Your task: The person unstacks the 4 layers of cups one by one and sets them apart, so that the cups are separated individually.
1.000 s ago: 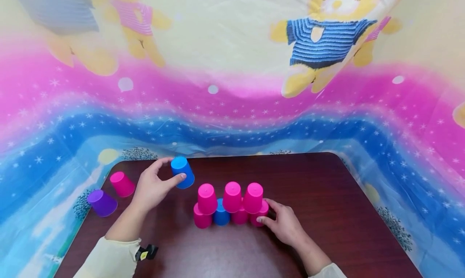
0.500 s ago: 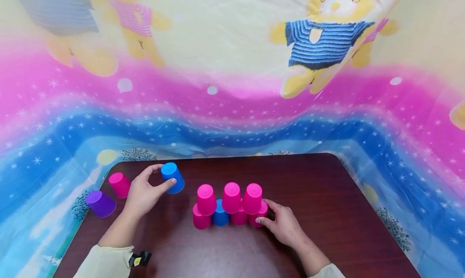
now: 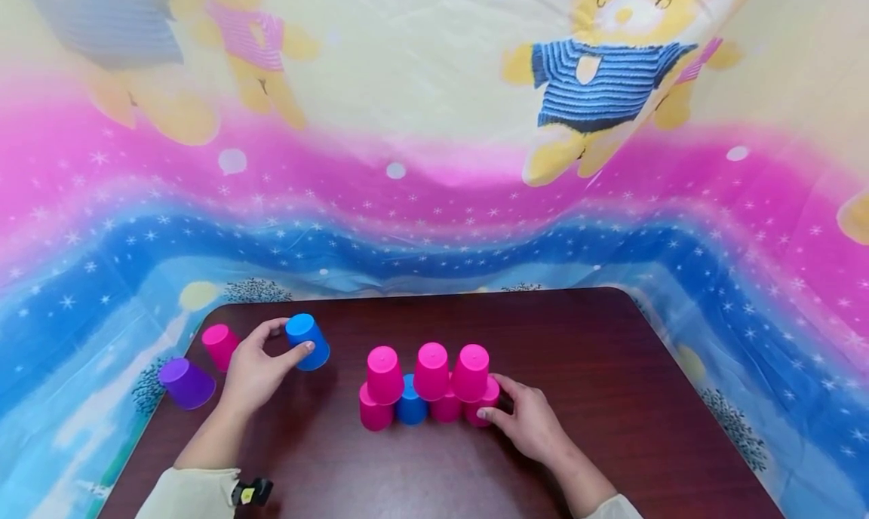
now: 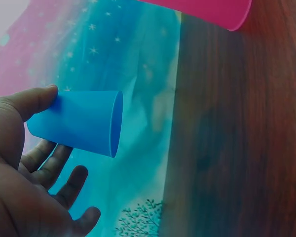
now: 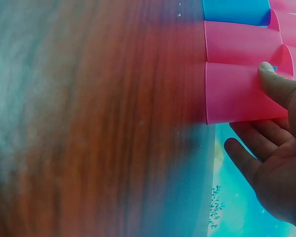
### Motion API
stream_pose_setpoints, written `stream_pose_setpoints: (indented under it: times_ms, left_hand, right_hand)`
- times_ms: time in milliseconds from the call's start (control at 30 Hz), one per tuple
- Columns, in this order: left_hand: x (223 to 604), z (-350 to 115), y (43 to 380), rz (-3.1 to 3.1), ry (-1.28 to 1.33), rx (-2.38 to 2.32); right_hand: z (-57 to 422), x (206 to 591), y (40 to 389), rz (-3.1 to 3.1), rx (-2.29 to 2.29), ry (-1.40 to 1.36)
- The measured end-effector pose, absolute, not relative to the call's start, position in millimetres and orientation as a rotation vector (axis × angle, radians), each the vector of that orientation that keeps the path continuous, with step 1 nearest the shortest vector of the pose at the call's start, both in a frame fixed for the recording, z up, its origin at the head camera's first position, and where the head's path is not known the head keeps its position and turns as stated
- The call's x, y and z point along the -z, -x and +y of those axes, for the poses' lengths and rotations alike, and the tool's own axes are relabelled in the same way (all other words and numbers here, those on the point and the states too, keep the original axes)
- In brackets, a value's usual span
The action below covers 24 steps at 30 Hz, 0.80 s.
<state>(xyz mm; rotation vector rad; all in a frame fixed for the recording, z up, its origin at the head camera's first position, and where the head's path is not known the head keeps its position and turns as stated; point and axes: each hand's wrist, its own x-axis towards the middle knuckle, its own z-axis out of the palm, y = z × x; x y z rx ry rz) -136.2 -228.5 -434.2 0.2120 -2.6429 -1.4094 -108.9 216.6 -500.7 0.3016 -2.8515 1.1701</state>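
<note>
My left hand [image 3: 254, 370] pinches an upside-down blue cup [image 3: 307, 344] between thumb and fingers, left of the stacked cups. In the left wrist view the held blue cup [image 4: 76, 118] appears raised off the table. My right hand [image 3: 532, 425] grips the rightmost pink cup [image 5: 237, 94] of the stack's bottom row, thumb on the near side and fingers behind. That row also has a blue cup [image 3: 411, 400] and further pink ones. Three upside-down pink cups form the upper row: one at the left [image 3: 384, 374], a middle one [image 3: 431, 370] and a right one [image 3: 471, 372].
At the table's left edge are a purple cup [image 3: 186, 383] and a pink cup [image 3: 219, 345], the latter partly behind my left hand. The dark wooden table [image 3: 584, 353] is bordered by a printed cloth [image 3: 421, 262] at the back and sides.
My left hand has carried the blue cup leftward and slightly nearer to me, away from the stack. My right hand has stayed on the bottom pink cup.
</note>
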Motion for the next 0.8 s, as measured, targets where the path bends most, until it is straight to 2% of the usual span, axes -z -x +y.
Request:
stream_pose_setpoints:
  times_ms: [800]
  left_hand:
    - [478, -245, 148, -2.723, -0.328, 1.425]
  right_hand:
    - [217, 500, 109, -2.862, -1.169, -0.309]
